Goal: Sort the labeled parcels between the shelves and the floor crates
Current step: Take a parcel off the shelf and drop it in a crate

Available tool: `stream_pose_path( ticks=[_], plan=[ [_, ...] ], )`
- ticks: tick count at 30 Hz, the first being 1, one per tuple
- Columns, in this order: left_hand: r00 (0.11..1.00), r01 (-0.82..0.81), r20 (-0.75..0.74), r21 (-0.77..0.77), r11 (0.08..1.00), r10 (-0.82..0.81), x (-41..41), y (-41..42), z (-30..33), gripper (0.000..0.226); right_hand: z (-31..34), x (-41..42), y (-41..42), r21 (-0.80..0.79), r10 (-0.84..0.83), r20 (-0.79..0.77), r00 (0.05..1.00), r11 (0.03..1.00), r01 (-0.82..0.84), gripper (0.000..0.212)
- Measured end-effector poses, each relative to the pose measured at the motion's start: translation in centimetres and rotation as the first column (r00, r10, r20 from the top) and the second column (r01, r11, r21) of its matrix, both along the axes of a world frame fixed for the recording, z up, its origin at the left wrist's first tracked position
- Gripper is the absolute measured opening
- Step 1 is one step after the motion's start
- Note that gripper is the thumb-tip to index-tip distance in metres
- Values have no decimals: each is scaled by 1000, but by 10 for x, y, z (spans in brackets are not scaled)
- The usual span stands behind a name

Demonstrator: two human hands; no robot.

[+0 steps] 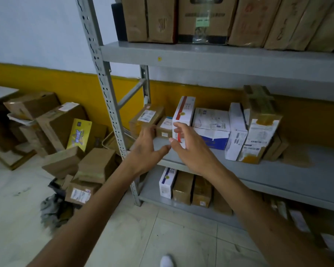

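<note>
Both hands reach toward the middle shelf (239, 168) of a grey metal rack. The left hand (145, 149) hangs with fingers loosely spread, holding nothing, its fingertips near a small brown box (164, 128). The right hand (189, 149) is also spread and holds nothing, in front of an upright white box with a red stripe (184, 112). More parcels stand in a row to the right on this shelf. A heap of cardboard boxes (66, 143) lies on the floor to the left
</note>
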State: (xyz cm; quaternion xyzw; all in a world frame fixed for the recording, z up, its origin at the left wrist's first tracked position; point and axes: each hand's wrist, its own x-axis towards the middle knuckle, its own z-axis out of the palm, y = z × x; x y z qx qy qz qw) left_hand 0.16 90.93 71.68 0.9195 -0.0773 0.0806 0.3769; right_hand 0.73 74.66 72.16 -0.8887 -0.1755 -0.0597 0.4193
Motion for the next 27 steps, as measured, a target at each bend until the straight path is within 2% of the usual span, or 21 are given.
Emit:
stream_pose_path(
  ticks=[3,7,10,12,14,16,18,20,23,25,27],
  plan=[
    [1000,-25,-5,-60,998,25,60,24,-26,65,-25,65,40,40,23,0,1000,999,-23,44],
    [992,-122,-40,-33,992,120,159,70,-68,78,-73,169,86,143,37,-107,994,990,-22,45],
    [974,-187,-126,28,982,189,232,94,-107,105,-111,231,109,183,14,-192,981,983,21,45],
    [963,-232,-117,98,968,242,270,100,-131,128,-130,257,119,174,-24,-204,979,983,60,45],
    [943,-267,-177,110,957,283,312,105,-153,138,-148,290,130,173,-99,-230,968,975,141,44],
    [909,-253,-293,178,951,297,349,109,-166,142,-162,319,142,186,-170,-319,932,953,238,42],
    [855,-260,-383,268,928,351,380,112,-179,137,-175,337,153,232,-171,-427,888,929,290,42],
    [815,-291,-443,246,924,375,401,113,-190,132,-192,346,165,307,-122,-496,860,902,304,42],
    [852,-276,-382,255,927,358,409,115,-196,128,-209,355,178,388,-94,-571,815,845,369,41],
    [874,-259,-348,257,931,340,405,118,-189,138,-209,356,178,477,-75,-634,770,745,466,40],
    [875,-323,-316,181,929,366,393,118,-172,146,-201,351,171,534,-75,-632,771,678,504,34]
  ],
)
